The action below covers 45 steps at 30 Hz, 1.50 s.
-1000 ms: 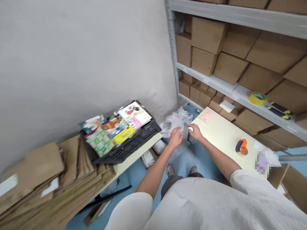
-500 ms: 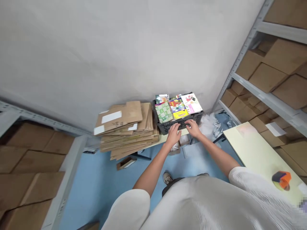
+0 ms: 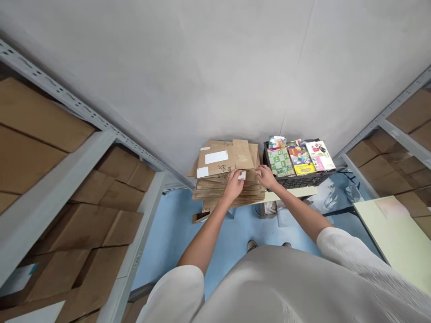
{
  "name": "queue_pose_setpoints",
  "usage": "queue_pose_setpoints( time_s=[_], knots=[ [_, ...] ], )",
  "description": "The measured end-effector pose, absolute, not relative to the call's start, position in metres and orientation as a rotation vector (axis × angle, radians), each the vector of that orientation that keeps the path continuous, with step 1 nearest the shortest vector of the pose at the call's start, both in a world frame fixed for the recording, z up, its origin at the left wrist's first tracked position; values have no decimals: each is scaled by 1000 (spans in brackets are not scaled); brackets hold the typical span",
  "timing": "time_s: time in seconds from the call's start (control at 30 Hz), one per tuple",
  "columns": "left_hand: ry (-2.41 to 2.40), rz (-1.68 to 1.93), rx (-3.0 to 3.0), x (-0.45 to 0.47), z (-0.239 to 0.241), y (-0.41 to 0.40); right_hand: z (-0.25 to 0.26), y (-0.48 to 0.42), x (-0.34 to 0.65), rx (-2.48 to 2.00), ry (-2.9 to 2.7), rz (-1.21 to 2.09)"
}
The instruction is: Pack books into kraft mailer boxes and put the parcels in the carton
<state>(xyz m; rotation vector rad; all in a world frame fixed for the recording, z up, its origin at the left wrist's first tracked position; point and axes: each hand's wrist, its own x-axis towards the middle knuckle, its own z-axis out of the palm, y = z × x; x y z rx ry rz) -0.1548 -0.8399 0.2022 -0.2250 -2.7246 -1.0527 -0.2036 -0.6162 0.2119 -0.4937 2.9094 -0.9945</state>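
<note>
Flattened cardboard boxes [image 3: 238,157] lie stacked at the centre of the frame, the front edge partly covered by your hands. Your left hand [image 3: 234,185] is at that edge, fingers bent beside a small white label [image 3: 242,175]; your right hand [image 3: 266,176] is at the stack's right end, fingers curled — whether either pinches cardboard, one cannot tell. Handwriting on the top piece is too small to read. Right of centre, a black crate [image 3: 305,181] holds colourful booklets [image 3: 281,161] — its lower contents are hidden. Shelves of cartons [image 3: 97,264] at left and a pale table [image 3: 397,237] at lower right are cut off.
</note>
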Motion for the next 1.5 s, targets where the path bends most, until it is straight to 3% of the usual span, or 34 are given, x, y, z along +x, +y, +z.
queue_pose_setpoints(
  time_s=[0.43, 0.67, 1.03, 1.2, 1.5],
  knots=[
    [-2771, -702, 526, -200, 219, -952, 213, -711, -274, -73, 2876, -792],
    [-2867, -774, 660, -210, 214, -967, 210, -732, -282, -22, 2889, -713],
    [-2784, -691, 553, -202, 229, -958, 218, -728, -276, -58, 3053, -924],
    [-2721, -690, 441, -205, 249, -944, 242, -712, -268, -22, 3141, -854],
    [-2697, -738, 240, -217, 272, -861, 272, -625, -243, 145, 3284, -891]
  ],
)
